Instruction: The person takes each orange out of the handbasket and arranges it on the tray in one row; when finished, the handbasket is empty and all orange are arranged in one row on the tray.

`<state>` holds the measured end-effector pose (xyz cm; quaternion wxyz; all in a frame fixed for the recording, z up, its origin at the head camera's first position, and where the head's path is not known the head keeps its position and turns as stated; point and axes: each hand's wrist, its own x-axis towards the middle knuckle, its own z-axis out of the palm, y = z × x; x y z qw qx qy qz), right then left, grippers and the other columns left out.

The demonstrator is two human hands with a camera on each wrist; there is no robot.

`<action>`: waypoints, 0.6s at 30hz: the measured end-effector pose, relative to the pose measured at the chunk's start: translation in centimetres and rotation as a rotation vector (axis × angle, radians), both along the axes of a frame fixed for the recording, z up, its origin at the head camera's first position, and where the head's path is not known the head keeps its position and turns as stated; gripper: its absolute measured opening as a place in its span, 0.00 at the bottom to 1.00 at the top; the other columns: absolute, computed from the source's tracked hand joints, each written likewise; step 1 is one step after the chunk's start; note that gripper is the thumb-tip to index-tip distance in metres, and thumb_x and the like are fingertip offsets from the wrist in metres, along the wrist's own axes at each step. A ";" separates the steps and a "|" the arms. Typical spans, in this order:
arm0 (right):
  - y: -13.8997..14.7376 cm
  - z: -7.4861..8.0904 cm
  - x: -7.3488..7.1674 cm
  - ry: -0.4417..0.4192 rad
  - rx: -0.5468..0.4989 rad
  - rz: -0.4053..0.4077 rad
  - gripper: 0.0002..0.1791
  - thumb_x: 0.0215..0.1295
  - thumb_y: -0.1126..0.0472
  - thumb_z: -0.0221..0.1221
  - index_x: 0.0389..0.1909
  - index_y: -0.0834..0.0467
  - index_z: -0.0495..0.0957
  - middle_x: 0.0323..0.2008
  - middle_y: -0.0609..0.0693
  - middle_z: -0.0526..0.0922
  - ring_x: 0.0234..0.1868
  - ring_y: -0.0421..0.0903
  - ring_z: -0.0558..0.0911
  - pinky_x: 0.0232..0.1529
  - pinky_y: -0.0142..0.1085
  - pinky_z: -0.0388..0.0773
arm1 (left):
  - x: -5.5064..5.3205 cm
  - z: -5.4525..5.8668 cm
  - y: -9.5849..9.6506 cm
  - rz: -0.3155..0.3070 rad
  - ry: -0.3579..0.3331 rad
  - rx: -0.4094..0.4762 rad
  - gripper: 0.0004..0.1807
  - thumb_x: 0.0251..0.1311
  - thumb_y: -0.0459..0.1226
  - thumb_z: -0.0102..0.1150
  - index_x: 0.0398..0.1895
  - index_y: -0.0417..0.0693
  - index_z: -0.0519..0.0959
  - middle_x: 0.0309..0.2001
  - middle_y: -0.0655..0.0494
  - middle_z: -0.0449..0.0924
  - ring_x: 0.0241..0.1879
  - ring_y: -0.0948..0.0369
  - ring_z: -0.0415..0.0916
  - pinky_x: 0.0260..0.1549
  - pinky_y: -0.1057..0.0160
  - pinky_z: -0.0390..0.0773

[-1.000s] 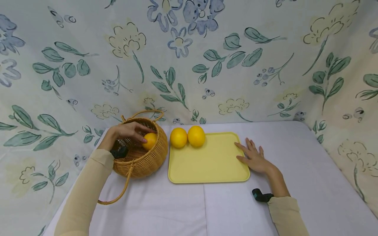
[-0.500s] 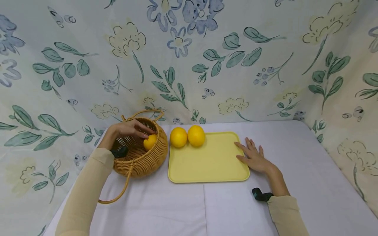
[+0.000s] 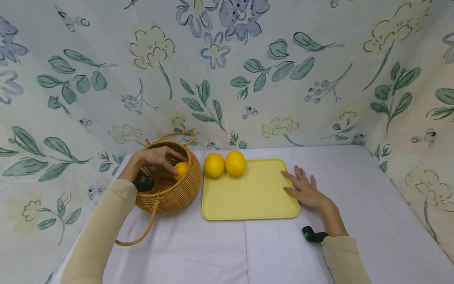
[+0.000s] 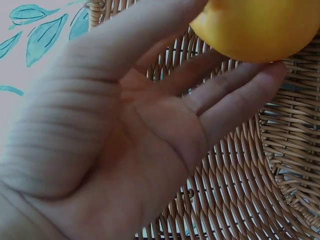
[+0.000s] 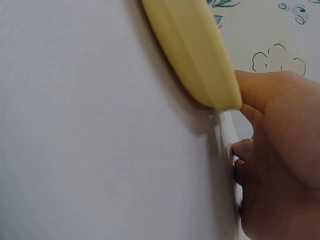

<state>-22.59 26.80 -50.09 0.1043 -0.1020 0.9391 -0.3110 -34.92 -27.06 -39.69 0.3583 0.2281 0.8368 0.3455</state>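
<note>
Inside the wicker basket (image 3: 181, 197) on the left, my left hand (image 3: 156, 157) holds an orange (image 3: 181, 169) between thumb and fingers. In the left wrist view, the thumb reaches the near side of that orange (image 4: 260, 30) and the fingertips lie beneath it. Two more oranges sit side by side at the far left of the yellow tray (image 3: 252, 197): one orange (image 3: 214, 165) at the corner, the other orange (image 3: 235, 163) to its right. My right hand (image 3: 306, 190) rests at the tray's right edge, fingers spread, index finger and thumb over the rim.
The basket stands just left of the tray, its opening tilted toward the left. One basket handle (image 3: 142, 238) hangs down onto the white tablecloth (image 3: 198, 252); the other handle (image 3: 177, 134) rises at the back. A floral curtain (image 3: 227, 90) hangs behind the table.
My left thumb, higher on the orange half a second ago, has come down its left side. The orange has shifted very slightly right within the basket. My right hand and the tray have stayed put.
</note>
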 end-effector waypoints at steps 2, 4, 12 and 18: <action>0.0 0.0 0.0 0.002 0.002 0.000 0.38 0.78 0.44 0.52 0.81 0.56 0.56 0.81 0.72 0.31 0.81 0.73 0.29 0.73 0.72 0.16 | 0.0 0.1 0.1 -0.007 0.022 0.004 0.35 0.59 0.41 0.75 0.71 0.49 0.76 0.74 0.43 0.71 0.72 0.43 0.70 0.62 0.55 0.82; 0.0 0.1 0.0 0.002 0.002 0.001 0.38 0.78 0.44 0.52 0.81 0.56 0.56 0.81 0.72 0.31 0.81 0.73 0.29 0.73 0.72 0.16 | 0.0 0.1 0.2 0.005 0.029 0.010 0.34 0.58 0.40 0.76 0.70 0.50 0.77 0.74 0.45 0.71 0.72 0.43 0.71 0.63 0.54 0.81; -0.1 0.4 0.2 -0.001 -0.004 0.003 0.37 0.79 0.45 0.52 0.81 0.56 0.55 0.81 0.73 0.31 0.81 0.73 0.29 0.73 0.72 0.16 | -0.1 0.0 0.0 0.014 0.069 0.027 0.30 0.58 0.39 0.75 0.66 0.54 0.81 0.72 0.48 0.74 0.72 0.47 0.71 0.64 0.53 0.80; -0.2 0.5 0.3 -0.005 -0.007 0.002 0.37 0.79 0.45 0.52 0.81 0.56 0.56 0.81 0.72 0.31 0.81 0.73 0.29 0.73 0.72 0.16 | 0.0 0.4 -0.1 -0.025 0.102 0.025 0.29 0.60 0.39 0.73 0.67 0.52 0.80 0.71 0.45 0.75 0.69 0.47 0.73 0.62 0.54 0.82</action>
